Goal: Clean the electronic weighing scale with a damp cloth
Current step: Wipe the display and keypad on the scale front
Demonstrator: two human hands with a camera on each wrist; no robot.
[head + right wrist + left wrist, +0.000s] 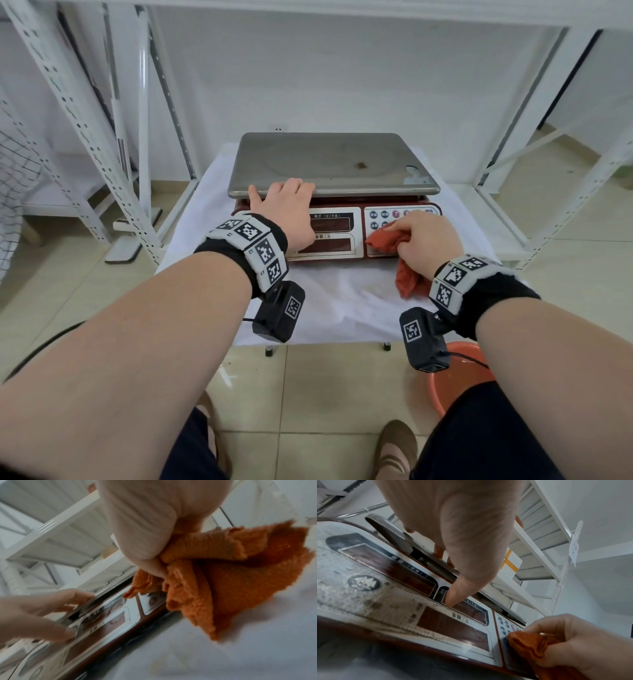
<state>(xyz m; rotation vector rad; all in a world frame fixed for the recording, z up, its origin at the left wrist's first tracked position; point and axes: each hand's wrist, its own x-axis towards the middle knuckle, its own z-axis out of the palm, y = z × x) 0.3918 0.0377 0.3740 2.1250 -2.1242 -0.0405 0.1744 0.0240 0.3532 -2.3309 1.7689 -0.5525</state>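
here the right hand (pixel 423 241) squeezes the orange cloth (pixel 387 240) against the buttons of the scale (pixel 329 164). the left hand (pixel 287 209) lies flat and loose on its front, holding nothing. the scale sits on a white-covered counter (pixel 342 294).

Your right hand (pixel 428 240) and its bunched orange cloth (pixel 387 241) hide most keypad buttons (pixel 383 215) — the right wrist view is blurred.
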